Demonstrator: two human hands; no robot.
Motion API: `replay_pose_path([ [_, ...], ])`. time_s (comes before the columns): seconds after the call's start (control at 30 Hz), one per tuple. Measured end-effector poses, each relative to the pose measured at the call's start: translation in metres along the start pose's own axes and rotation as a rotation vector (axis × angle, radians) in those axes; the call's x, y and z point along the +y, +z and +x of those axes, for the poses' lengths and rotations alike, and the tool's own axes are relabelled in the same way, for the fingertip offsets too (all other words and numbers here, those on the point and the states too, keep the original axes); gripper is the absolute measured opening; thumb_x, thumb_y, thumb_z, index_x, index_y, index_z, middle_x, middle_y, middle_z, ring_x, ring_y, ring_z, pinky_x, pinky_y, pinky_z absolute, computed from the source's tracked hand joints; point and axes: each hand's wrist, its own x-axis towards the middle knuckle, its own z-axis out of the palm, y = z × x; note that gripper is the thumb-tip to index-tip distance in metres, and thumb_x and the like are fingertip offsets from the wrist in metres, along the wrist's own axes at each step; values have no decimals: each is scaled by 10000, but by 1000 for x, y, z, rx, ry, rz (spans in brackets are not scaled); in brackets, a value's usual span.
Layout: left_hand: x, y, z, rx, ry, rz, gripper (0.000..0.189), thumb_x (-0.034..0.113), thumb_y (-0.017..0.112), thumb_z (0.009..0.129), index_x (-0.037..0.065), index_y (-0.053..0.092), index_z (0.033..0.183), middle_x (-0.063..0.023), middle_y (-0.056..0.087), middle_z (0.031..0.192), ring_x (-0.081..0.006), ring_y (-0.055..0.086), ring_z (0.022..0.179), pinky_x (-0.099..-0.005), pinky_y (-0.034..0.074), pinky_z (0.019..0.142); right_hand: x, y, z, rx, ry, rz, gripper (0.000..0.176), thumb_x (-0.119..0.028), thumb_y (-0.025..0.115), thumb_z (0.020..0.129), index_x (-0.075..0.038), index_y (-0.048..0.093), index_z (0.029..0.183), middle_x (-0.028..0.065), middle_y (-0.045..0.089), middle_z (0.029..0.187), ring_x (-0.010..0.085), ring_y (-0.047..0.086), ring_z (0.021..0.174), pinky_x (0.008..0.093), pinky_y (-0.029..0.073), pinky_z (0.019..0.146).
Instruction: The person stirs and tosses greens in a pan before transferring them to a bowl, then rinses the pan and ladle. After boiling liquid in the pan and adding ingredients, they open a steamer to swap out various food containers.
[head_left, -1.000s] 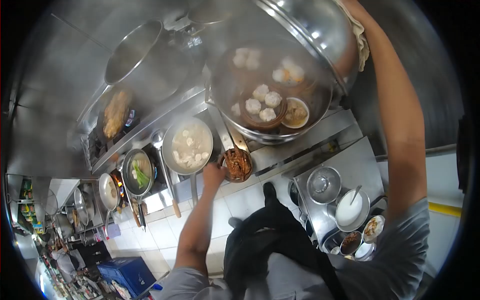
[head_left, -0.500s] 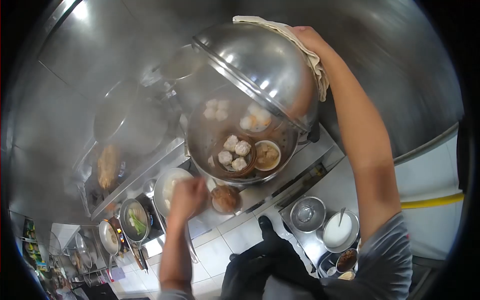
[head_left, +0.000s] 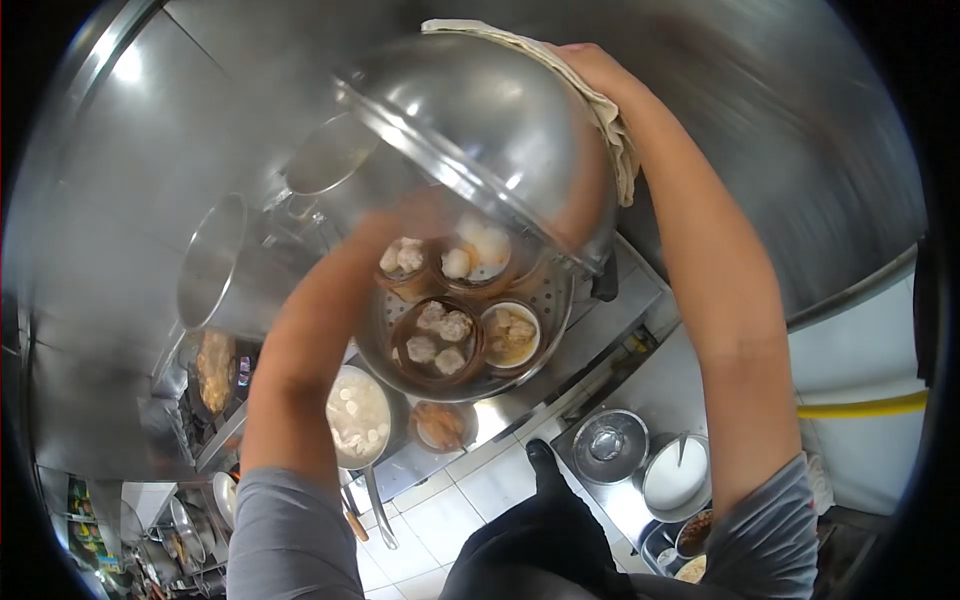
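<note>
My right hand (head_left: 592, 72) grips a domed metal lid (head_left: 500, 110) through a folded cream cloth (head_left: 612, 125), its fingers mostly hidden behind the cloth. The lid is tilted up over a round perforated steamer (head_left: 557, 308). Blurred by motion and steam, my left hand (head_left: 415, 212) reaches over the steamer's far side, just under the lid's raised rim. Below it sits a small basket of pale dumplings (head_left: 403, 256). Beside that, white dumplings (head_left: 478, 250) fill another basket. Nearer are a basket of siu mai (head_left: 438, 338) and a white bowl of dumplings (head_left: 512, 333).
A pan of white pieces in liquid (head_left: 357, 415) and a bowl of brown food (head_left: 438, 425) stand at the steamer's near side. Large pots (head_left: 215, 260) are at left. A metal bowl (head_left: 610, 447) and a bowl of white liquid (head_left: 675, 478) stand at lower right.
My left hand has swung from near the pan up and forward over the steamer. The lid, still in my right hand, appears slightly farther left. Steam over the baskets has thinned.
</note>
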Motion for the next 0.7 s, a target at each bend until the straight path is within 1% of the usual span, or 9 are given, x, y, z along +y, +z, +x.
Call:
replay_pose_path([
  [0.13, 13, -85, -69, -42, -83, -10, 343, 295, 541, 884, 31, 677, 1056, -218, 661, 1052, -366, 635, 1005, -464, 480, 908, 5, -1, 7, -6, 55, 72, 611, -593, 597, 885, -30, 749, 1067, 142, 733, 1010, 211, 685, 878, 337, 522, 819],
  [0.2, 11, -103, -133, 202, 12, 33, 261, 222, 637, 799, -10, 673, 913, -197, 659, 855, -331, 629, 782, -441, 497, 757, 13, -3, 16, -30, -20, 0, 606, -578, 604, 886, -24, 737, 1090, 155, 730, 1026, 231, 685, 906, 341, 517, 836],
  [0.27, 55, -138, -209, 113, -375, -137, 210, 181, 634, 788, 2, 705, 873, -212, 688, 844, -357, 664, 770, -435, 525, 730, -17, 8, 3, -40, -147, -365, 592, -523, 620, 886, -13, 692, 1176, 196, 716, 1086, 295, 677, 1013, 352, 495, 898],
  [0.37, 100, -126, -340, 219, -658, -205, 167, 153, 661, 749, -2, 705, 793, -204, 676, 745, -346, 655, 681, -423, 526, 673, -41, 54, -41, 26, -170, -314, 546, -461, 626, 891, -19, 677, 1207, 203, 692, 1165, 328, 652, 1106, 370, 480, 950],
  [0.47, 172, -80, -471, 238, -1055, -381, 212, 199, 650, 765, 3, 716, 812, -192, 676, 720, -333, 661, 664, -427, 533, 677, -53, 123, -94, 90, -261, -531, 532, -363, 642, 910, -29, 598, 1322, 190, 620, 1313, 307, 583, 1239, 375, 436, 1032],
  [0.53, 231, -20, -559, 331, -1245, -377, 262, 224, 605, 756, -1, 722, 823, -234, 664, 744, -383, 662, 685, -454, 536, 689, -21, 163, -90, -56, -327, -625, 561, -341, 632, 926, -3, 544, 1367, 197, 566, 1381, 304, 537, 1294, 376, 411, 1072],
  [0.57, 268, 8, -599, 395, -1359, -375, 267, 227, 604, 744, -4, 718, 814, -244, 657, 745, -405, 660, 704, -464, 538, 701, 49, 184, -28, -66, -538, -770, 525, -306, 570, 972, 8, 515, 1390, 197, 549, 1398, 300, 520, 1307, 371, 395, 1091],
  [0.6, 305, 58, -645, 621, -1388, -395, 273, 250, 625, 750, -19, 671, 747, -238, 626, 674, -391, 612, 598, -470, 502, 604, 112, 207, 43, -266, -705, -701, 486, -277, 543, 993, 39, 528, 1363, 231, 577, 1347, 312, 550, 1258, 396, 410, 1076],
  [0.7, 433, 155, -743, 612, -1918, -481, 332, 293, 627, 764, -27, 665, 688, -243, 621, 647, -390, 647, 616, -456, 533, 631, 48, 219, -23, -55, -746, -1069, 507, -478, 638, 896, -33, 667, 1138, 159, 672, 1123, 296, 640, 992, 403, 500, 895],
])
